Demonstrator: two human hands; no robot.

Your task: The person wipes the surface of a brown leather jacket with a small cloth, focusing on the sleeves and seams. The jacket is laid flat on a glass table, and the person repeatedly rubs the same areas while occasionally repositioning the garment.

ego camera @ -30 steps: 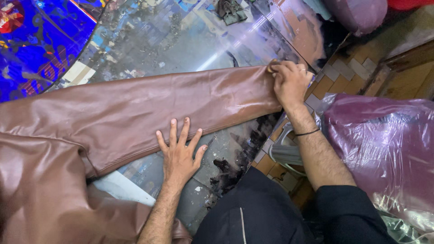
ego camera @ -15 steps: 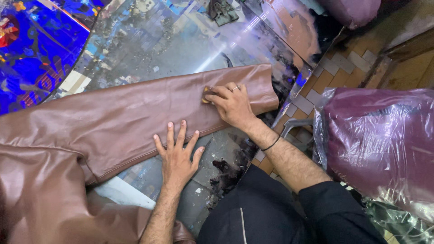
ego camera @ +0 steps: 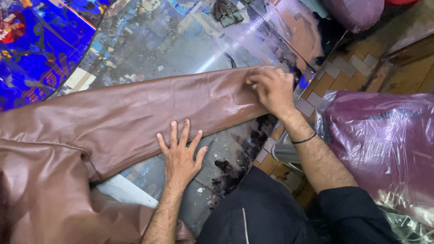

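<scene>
Nearest to us, our left hand [ego camera: 180, 156] lies flat with the fingers spread, the palm on the glass table [ego camera: 181, 49] and the fingertips pressing the near edge of the brown leather jacket sleeve [ego camera: 149, 115]. The sleeve runs across the table from the jacket body [ego camera: 40, 194] bunched at the near left to its cuff end at the far right. There our right hand [ego camera: 271, 90] sits on the cuff with the fingers curled down on the leather; whether they pinch a fold or only press we cannot tell, for the hand is blurred. We judge the step in hand to be smoothing the sleeve flat, one hand pinning, the other working the cuff. The next move would call for keeping the left hand firm while the right draws the leather taut. To the right, off the table, sits a maroon bundle in a clear plastic bag [ego camera: 384, 140]; further off, a dark scrap [ego camera: 227, 12] rests on the glass
</scene>
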